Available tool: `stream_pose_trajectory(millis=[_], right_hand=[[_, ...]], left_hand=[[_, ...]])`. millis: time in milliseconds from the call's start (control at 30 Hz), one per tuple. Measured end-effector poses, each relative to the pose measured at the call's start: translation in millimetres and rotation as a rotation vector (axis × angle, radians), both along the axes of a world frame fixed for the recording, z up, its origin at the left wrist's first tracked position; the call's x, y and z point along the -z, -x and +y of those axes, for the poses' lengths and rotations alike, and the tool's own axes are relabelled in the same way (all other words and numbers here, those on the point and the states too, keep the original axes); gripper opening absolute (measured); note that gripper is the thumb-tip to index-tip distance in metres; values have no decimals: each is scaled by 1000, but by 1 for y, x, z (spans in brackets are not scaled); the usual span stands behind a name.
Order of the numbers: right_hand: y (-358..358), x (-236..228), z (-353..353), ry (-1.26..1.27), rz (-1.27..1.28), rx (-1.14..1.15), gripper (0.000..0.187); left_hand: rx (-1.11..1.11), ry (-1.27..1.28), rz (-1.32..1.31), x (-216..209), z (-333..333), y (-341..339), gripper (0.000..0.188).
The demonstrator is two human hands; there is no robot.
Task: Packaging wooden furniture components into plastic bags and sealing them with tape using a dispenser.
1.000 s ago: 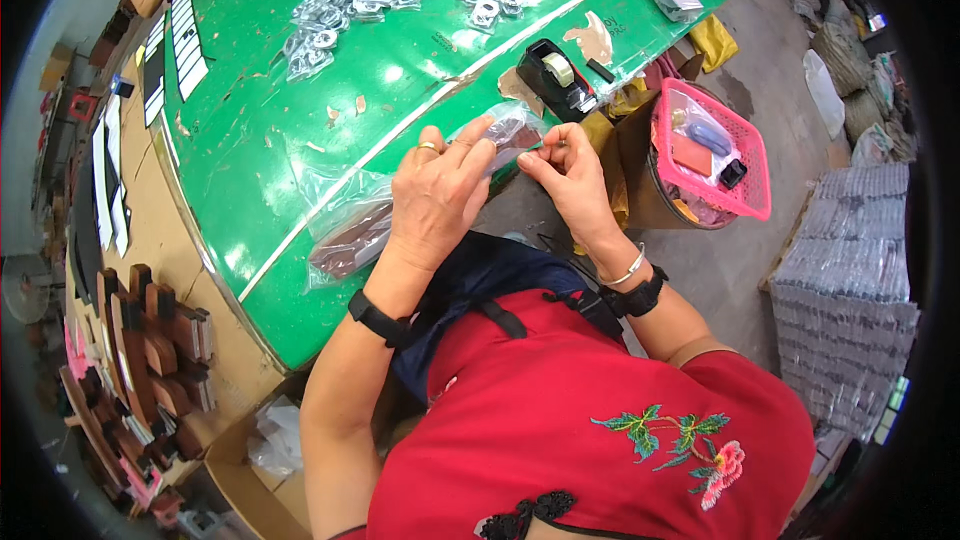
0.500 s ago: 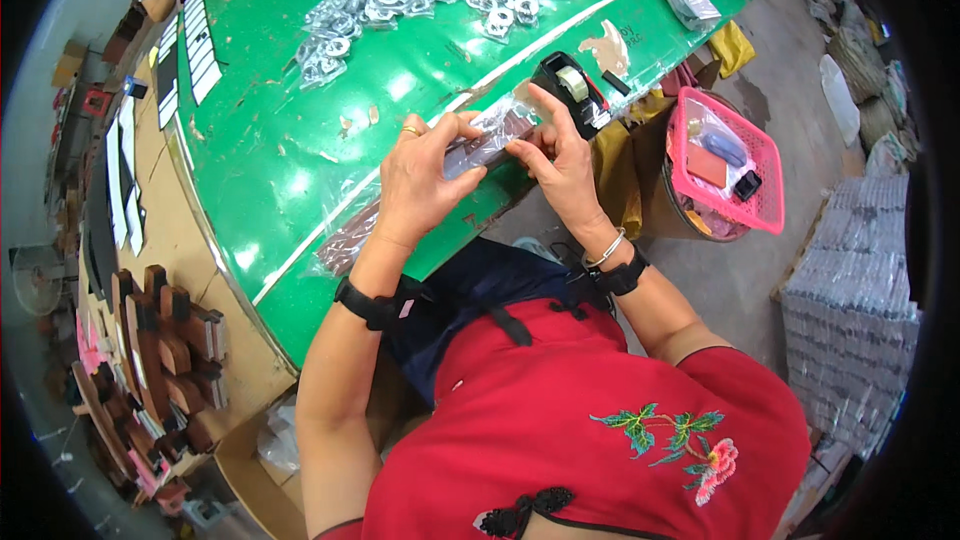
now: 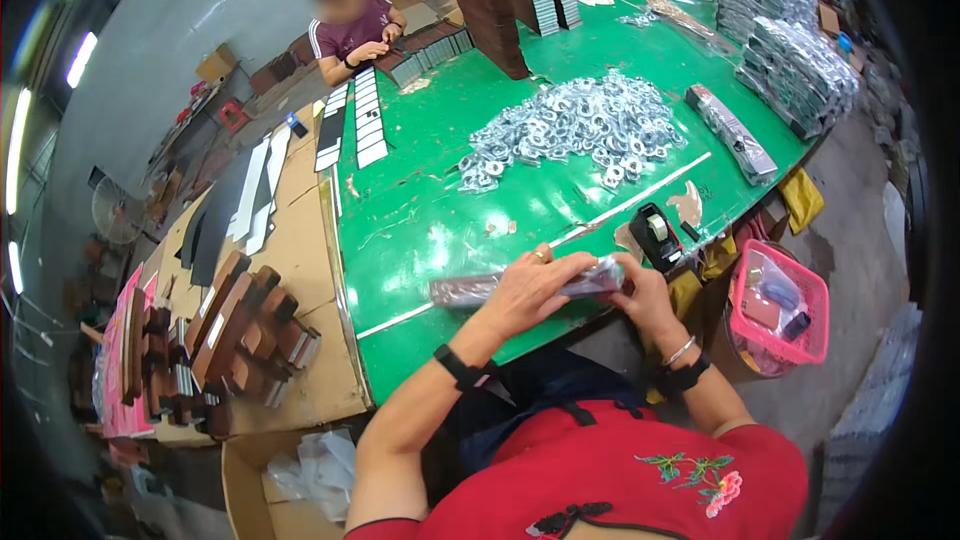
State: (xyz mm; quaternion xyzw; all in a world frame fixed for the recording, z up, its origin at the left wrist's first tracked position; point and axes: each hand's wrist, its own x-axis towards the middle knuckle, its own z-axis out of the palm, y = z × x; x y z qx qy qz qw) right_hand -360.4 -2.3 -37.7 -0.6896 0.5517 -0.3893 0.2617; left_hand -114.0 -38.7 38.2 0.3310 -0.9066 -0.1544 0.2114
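Note:
A long brown piece wrapped in clear plastic (image 3: 462, 290) lies along the front edge of the green table (image 3: 400, 230). My left hand (image 3: 535, 290) is closed over its middle, fingers bent across the film. At the packet's right end, my right hand (image 3: 645, 302) pinches the bunched plastic. Just beyond that hand stands a black tape dispenser (image 3: 655, 237) with a roll of tape in it. Farther back is a heap of small clear bags with metal rings (image 3: 580, 130). Another long wrapped packet (image 3: 732, 135) rests to its right.
A pink basket (image 3: 822, 315) of odds and ends sits on a bin at right. Brown wooden pieces (image 3: 240, 330) are stacked on cardboard at left. Tall brown stacks (image 3: 487, 20) and wrapped bundles (image 3: 795, 70) stand far back. Across the table a person (image 3: 355, 25) handles dark pieces.
The view has tilted up, bringing the far table and another person into sight. My right hand has shifted to the packet's end, with my left hand now laid over its middle.

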Motion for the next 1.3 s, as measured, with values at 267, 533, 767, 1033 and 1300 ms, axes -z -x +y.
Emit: stream_pose_trajectory(millis=[267,533,767,1033,1300], right_hand=[[-76,-20,37,-2,-44,-539,55],[-101,-30,-19,-48,-200,-502,31],[-110,-8,-22,-169,-191,-564,26],[-105,-3,-50,4,-102,-426,46],[-137,-13,-95,257,63,-372,104]], left_hand=[[-137,315,-366,-16,39,-159,68],[-1077,-42,239,46,108,-187,115],[-1268,-334,289,61,99,-125,140],[-734,-416,333,72,99,-194,126],[-839,-272,179,25,93,-229,112]])
